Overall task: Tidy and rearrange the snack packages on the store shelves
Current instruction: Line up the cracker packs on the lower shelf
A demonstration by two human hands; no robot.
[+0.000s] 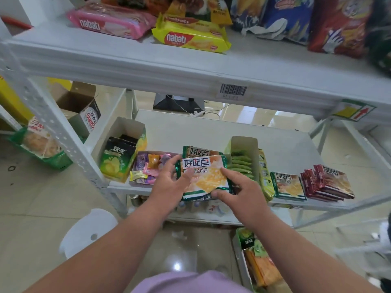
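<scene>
Both hands — left hand, right hand — grasp a flat green-edged foil biscuit packet between them.

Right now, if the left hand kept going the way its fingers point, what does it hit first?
Probably the second green cracker pack standing just behind the held cracker pack, which the left hand already grips; depth is unclear.

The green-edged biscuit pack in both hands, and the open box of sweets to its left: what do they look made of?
Biscuit pack: glossy printed plastic film, judging by its sheen and crimped end. Sweets box: probably thin cardboard, with matte, stiff, straight walls.
</scene>
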